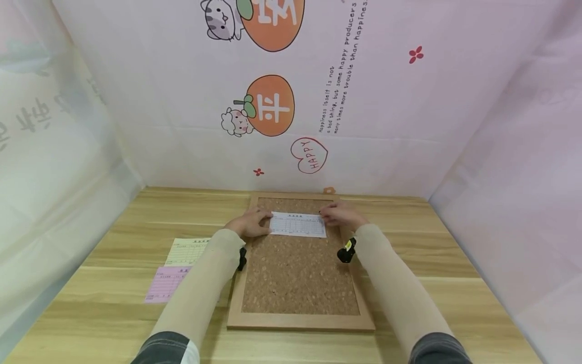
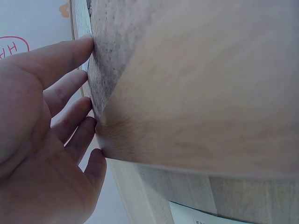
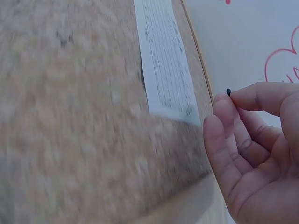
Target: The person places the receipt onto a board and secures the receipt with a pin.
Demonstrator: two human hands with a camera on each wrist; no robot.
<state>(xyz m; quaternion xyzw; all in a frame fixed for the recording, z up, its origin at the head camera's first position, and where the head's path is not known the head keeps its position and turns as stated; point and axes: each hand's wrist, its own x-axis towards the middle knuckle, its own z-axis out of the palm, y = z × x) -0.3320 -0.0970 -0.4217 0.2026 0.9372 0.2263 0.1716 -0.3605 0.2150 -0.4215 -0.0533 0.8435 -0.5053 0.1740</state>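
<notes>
A white printed form [image 1: 297, 225] lies across the upper part of a wood-framed cork board [image 1: 300, 283]. My left hand [image 1: 251, 222] rests at the form's left edge; in the left wrist view its fingers [image 2: 70, 91] are spread and only lightly bent. At the form's upper right corner is my right hand [image 1: 344, 216]. Its thumb and index finger pinch a small black pin [image 3: 228, 92], of which just a dark tip shows. The form's near right corner [image 3: 161, 105] looks slightly raised from the cork in the right wrist view.
Left of the board, a yellow form [image 1: 186, 251] and a pink form [image 1: 164, 284] lie overlapping on the wooden table [image 1: 113, 298], partly behind the left forearm. A printed white cloth [image 1: 364, 162] hangs behind the table, with more cloth at both sides.
</notes>
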